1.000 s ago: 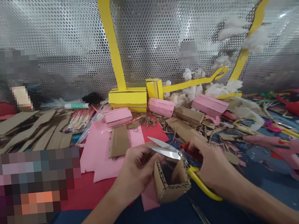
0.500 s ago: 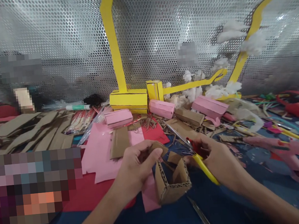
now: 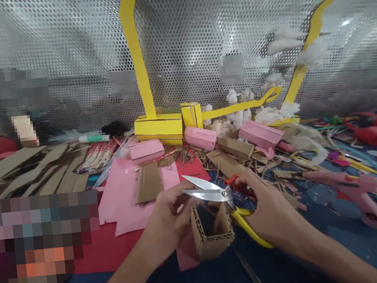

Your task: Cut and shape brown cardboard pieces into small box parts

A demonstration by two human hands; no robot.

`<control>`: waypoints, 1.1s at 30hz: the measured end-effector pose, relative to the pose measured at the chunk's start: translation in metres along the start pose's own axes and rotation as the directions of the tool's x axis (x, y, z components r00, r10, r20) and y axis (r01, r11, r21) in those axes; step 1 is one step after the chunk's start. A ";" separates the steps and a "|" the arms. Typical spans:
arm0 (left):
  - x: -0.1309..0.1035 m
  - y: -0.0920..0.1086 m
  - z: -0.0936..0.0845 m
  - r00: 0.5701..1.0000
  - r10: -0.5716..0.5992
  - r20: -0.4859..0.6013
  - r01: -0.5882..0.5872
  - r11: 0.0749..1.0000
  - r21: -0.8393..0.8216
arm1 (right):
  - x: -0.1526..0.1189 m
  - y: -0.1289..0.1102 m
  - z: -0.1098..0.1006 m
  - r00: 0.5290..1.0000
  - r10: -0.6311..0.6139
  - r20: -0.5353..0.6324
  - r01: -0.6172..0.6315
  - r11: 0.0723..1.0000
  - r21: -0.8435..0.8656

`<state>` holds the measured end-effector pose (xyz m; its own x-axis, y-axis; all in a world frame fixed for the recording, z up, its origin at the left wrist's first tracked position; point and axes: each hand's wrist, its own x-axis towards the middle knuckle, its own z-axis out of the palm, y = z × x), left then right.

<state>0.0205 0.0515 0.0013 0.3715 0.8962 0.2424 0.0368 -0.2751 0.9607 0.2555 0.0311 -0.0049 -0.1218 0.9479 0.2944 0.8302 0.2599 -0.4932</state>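
Observation:
My right hand (image 3: pixel 261 201) grips scissors (image 3: pixel 225 194) with one red and one yellow handle. Their blades are parted and point left, passing over the fingertips of my left hand (image 3: pixel 169 219). That hand is closed in a pinch on a small piece of cardboard, now mostly hidden by the blades and fingers. Right below the blades, a folded brown cardboard box (image 3: pixel 216 245) stands with its open, corrugated edges facing me. Whether the pinched piece joins the box, I cannot tell. A craft knife (image 3: pixel 249 269) lies on the blue table in front.
Pink paper (image 3: pixel 123 196) and red paper (image 3: pixel 102 252) lie at left, near cardboard strips (image 3: pixel 27 168). Yellow-covered shapes (image 3: pixel 158 127) and pink rolls (image 3: pixel 201 138) stand behind. A pink glue gun (image 3: pixel 363 191) rests at right. Perforated metal (image 3: pixel 182 40) closes off the back.
The scissors have opened and swung left, their blades now across the left fingertips. My left hand keeps its pinch beside the box. The whole view has shifted slightly.

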 end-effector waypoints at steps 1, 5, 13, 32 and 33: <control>0.000 0.001 0.000 1.000 0.005 -0.008 -0.005 1.000 0.007 | 0.000 -0.001 -0.001 1.000 -0.007 0.001 0.007 1.000 -0.009; 0.000 0.002 -0.002 1.000 0.005 -0.011 -0.005 0.999 0.038 | -0.001 -0.002 -0.003 1.000 -0.018 0.024 0.018 0.999 -0.037; 0.000 0.003 0.001 1.000 0.026 -0.011 -0.026 1.000 0.015 | -0.001 -0.004 0.001 0.999 0.007 0.045 -0.006 1.000 -0.023; -0.002 0.001 0.002 1.000 -0.021 0.002 0.021 1.000 0.016 | 0.003 0.007 0.007 1.000 0.004 -0.007 -0.005 0.991 -0.135; -0.001 0.000 0.001 1.000 -0.018 0.005 0.018 0.999 0.032 | 0.004 0.008 0.007 1.000 0.020 0.001 -0.020 0.993 -0.116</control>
<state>0.0210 0.0498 0.0008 0.3753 0.8994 0.2243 0.0730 -0.2699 0.9601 0.2574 0.0382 -0.0133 -0.1057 0.9529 0.2842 0.8897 0.2183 -0.4009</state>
